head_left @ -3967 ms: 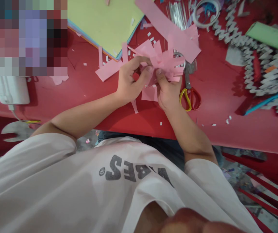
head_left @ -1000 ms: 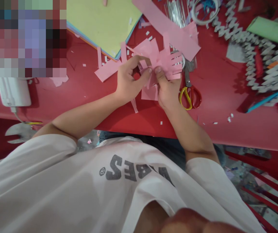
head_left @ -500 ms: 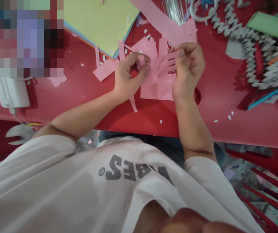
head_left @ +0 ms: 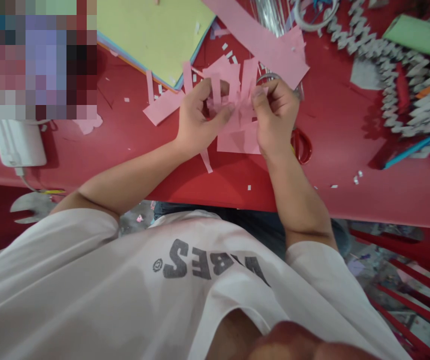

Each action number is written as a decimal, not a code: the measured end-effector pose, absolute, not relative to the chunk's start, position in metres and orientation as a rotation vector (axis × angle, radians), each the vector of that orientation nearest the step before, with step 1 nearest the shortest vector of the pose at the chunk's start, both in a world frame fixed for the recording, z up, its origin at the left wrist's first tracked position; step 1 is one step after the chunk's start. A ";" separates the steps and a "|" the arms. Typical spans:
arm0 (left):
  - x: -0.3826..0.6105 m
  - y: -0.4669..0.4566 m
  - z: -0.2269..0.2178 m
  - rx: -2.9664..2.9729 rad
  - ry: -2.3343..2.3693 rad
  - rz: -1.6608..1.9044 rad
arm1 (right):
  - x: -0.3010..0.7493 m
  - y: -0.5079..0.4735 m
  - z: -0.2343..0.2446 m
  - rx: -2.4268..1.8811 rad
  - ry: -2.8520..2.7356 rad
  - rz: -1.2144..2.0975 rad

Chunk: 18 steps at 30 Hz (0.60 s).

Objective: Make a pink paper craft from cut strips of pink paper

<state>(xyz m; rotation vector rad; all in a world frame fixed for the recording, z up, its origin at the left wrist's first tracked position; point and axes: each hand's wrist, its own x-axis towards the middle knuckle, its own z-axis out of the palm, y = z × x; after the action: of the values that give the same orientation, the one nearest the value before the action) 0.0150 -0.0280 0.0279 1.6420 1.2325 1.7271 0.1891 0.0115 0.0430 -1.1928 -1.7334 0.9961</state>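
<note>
Pinched between the thumb and fingers of my left hand [head_left: 201, 115] is a pink paper cut into strips [head_left: 242, 102]. My right hand [head_left: 278, 115] grips the strips at its other side, thumb pressed against the fingers. Some strips stand up or curl between the two hands, slightly blurred. Beneath it a flat pink sheet [head_left: 233, 145] lies on the red table [head_left: 184, 177]. Beside my right wrist show the red handles of scissors [head_left: 304, 147], partly hidden by the hand. A loose narrow pink strip [head_left: 206, 161] lies below my left hand.
Yellow sheets [head_left: 150, 40] are stacked at the back, with a pink paper band [head_left: 248, 30] beside them. A tape roll [head_left: 315, 15], folded grey paper chains [head_left: 391, 85] and a green roll [head_left: 421, 37] lie at right. A white power bank [head_left: 18, 142] with a cable sits at left.
My right hand has moved left, toward my left hand, and the strips it holds are now bunched inward. More of the scissors' red handles shows. My left hand has hardly moved.
</note>
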 end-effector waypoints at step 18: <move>0.015 -0.028 0.030 1.588 1.167 1.725 | 0.187 0.009 0.045 -1.158 -1.724 1.045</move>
<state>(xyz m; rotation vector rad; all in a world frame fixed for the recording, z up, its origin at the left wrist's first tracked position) 0.0153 -0.0284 0.0302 1.5879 1.1674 1.7249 0.1870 0.0089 0.0446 -1.1582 -1.7238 1.0446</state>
